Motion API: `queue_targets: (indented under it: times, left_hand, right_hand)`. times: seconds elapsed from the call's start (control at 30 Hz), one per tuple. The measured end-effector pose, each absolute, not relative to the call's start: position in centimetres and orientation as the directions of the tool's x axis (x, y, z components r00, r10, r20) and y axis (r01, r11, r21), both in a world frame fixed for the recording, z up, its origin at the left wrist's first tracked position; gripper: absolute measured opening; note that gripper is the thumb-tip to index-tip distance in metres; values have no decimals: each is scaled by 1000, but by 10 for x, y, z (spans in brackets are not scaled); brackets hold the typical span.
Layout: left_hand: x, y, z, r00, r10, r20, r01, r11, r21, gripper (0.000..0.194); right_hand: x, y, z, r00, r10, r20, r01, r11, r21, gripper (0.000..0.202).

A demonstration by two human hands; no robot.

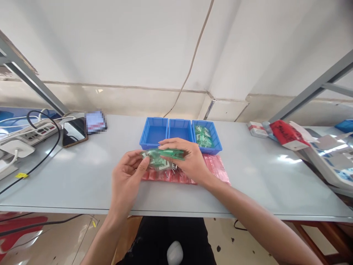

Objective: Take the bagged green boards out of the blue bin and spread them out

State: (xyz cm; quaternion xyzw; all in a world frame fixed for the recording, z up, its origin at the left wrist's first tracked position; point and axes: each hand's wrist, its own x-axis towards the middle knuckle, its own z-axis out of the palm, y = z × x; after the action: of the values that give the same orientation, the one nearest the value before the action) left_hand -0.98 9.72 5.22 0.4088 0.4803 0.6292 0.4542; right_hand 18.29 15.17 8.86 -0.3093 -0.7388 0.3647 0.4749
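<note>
In the head view, a clear bag of green parts [161,159] is held between both hands above the pink sheet [217,165] near the front of the grey table [248,184]. The bag's long axis is laid roughly left to right. Its left end is pinched by the left hand [127,176], fingers closed on it, while its top is covered and gripped by the right hand [187,160]. Just beyond the hands, three blue bins [180,133] are set in a row; green parts are seen only in the right bin [206,136], nearer the right hand.
</note>
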Motion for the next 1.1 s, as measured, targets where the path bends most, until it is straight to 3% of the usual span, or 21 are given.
queue_targets:
  times: [0.1,0.2,0.33,0.4,0.47,0.57,0.67,0.87,1.0,1.1]
  left_hand:
    - [-23,94,50,-324,939,117,-31,-134,991,41]
    - [-37,91,42,-267,951,155,227,-95,969,48]
    - [-40,89,31,-148,900,410,666,-215,714,38]
    - [-37,87,31,-112,818,565,756,-298,582,36]
    - [-30,84,36,-116,797,592,695,-360,622,38]
    - [-20,79,45,-97,923,373,357,-317,879,44]
    - [-14,80,51,-139,963,229,143,-210,967,48]
    - [-27,94,48,-457,847,271,366,-99,925,37]
    - [-29,103,34,-318,896,309,519,-108,848,28]
    - [-26,106,28,-248,834,493,698,-200,688,21]
  right_hand:
    - [188,154,86,-289,801,525,135,577,-806,28]
    - [191,155,86,-227,777,587,171,625,-761,30]
    - [189,153,85,-240,764,599,166,641,-750,31]
    - [186,151,83,-249,760,600,152,643,-751,30]
    - [182,149,81,-251,760,600,134,641,-756,29]
    - [176,144,79,-274,757,594,97,636,-766,30]
    - [174,142,78,-302,740,601,98,651,-753,34]
    - [188,150,80,-254,680,688,273,733,-623,40]
    - [193,153,79,-359,604,711,355,793,-495,42]
    - [192,153,76,-475,529,703,381,844,-377,34]
